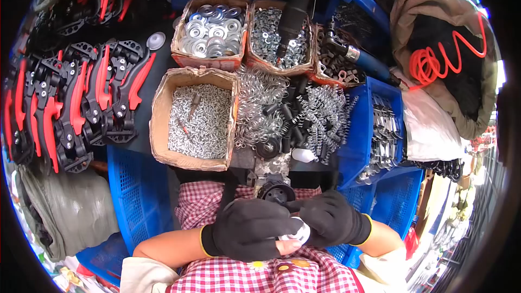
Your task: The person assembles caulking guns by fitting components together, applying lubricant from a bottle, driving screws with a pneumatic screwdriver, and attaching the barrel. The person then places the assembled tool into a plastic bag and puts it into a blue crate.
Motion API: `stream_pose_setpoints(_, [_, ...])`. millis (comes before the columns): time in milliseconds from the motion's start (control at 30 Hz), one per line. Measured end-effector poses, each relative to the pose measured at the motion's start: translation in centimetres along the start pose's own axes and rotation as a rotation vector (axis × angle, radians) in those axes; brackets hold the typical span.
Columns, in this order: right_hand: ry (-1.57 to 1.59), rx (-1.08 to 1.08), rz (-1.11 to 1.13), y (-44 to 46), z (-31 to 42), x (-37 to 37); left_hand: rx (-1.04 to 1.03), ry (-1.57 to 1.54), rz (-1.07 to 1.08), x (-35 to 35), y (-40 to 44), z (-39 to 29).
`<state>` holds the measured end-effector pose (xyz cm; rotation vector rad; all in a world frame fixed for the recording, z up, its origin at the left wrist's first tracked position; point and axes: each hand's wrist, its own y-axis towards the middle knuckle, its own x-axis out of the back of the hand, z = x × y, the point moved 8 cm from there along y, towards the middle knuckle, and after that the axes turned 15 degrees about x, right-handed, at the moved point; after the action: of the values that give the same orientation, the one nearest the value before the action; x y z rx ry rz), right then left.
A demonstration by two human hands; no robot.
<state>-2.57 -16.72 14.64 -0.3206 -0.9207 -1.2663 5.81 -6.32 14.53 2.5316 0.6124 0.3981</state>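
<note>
My left hand (247, 229), in a black glove with a bare thumb tip, is closed round a white round part (297, 230) in front of the checked apron. My right hand (332, 218), also gloved in black, is beside it with bent fingers at the part's upper right edge; whether those fingers grip anything is hidden. Just above both hands is a black round knob (275, 191) on a metal fixture (271, 167) at the bench edge. Springs (260, 103) and black cylinders (293, 130) lie beyond the fixture.
Cardboard boxes hold screws (201, 122), washers (211, 30) and nuts (266, 35). Red-black lever assemblies (81, 97) lie at the left. A blue bin (358, 130) with metal parts stands right. Power tools (296, 13) and a red coiled hose (429, 68) are at the upper right.
</note>
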Motion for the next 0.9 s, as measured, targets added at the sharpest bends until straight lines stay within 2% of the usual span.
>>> stream_pose_setpoints(100, [0.228,-0.138,0.327,2.9,-2.2,0.8,-0.071,0.238,-0.039,-0.7,0.1,-0.8])
stream_pose_setpoints(167, [0.137,-0.137,0.440,4.2,-6.1,4.6,-0.064,0.284,-0.025,-1.2,-0.2,-0.5])
stream_pose_setpoints(200, [-0.182,-0.169,0.209,5.4,-9.3,7.6,-0.085,0.317,-0.036,-1.2,0.1,-0.7])
stream_pose_setpoints(233, [-0.493,-0.077,0.139,7.7,-13.0,9.0,-0.104,0.348,-0.045,-1.2,0.4,-0.9])
stream_pose_setpoints(267, [-0.844,-0.290,0.264,9.1,-17.1,9.8,-0.105,0.328,-0.009,-1.4,0.8,-1.0])
stream_pose_setpoints(300, [-0.996,-0.215,0.195,10.1,-20.3,10.1,-0.098,0.345,0.021,-1.7,1.0,-0.9])
stream_pose_setpoints(367, [-0.998,-0.328,0.125,10.2,-25.6,9.8,-0.077,0.386,0.073,-1.8,1.0,-0.7])
stream_pose_setpoints(400, [-0.983,-0.368,0.161,10.6,-26.3,9.8,-0.082,0.427,0.094,-1.8,0.5,-0.4])
stream_pose_setpoints(467, [-0.952,-0.452,0.227,11.0,-26.9,9.9,-0.047,0.192,0.159,-0.8,1.4,-0.5])
stream_pose_setpoints(500, [-0.942,-0.412,0.225,11.0,-26.4,9.7,-0.026,0.070,0.191,-0.4,1.5,-0.6])
stream_pose_setpoints(600, [-0.939,-0.351,0.181,10.5,-25.1,9.7,0.219,-0.182,0.019,-0.6,1.0,1.0])
stream_pose_setpoints(667, [-0.962,-0.385,0.091,10.2,-24.7,9.9,0.009,0.033,0.145,-2.2,4.0,-2.0])
stream_pose_setpoints(700, [-0.923,-0.301,0.026,10.1,-23.7,10.1,-0.076,0.197,0.188,-3.6,3.5,-2.2])
stream_pose_setpoints(767, [-0.839,-0.129,-0.098,9.8,-18.3,10.6,-0.107,0.204,0.166,-3.6,3.0,-1.6])
stream_pose_setpoints(833, [-0.562,-0.012,-0.275,8.6,-10.8,11.2,-0.086,0.099,0.271,-2.9,2.9,-0.8])
stream_pose_setpoints(900, [-0.249,0.107,-0.299,7.1,-4.1,10.6,0.014,0.071,0.284,-2.5,2.3,0.2])
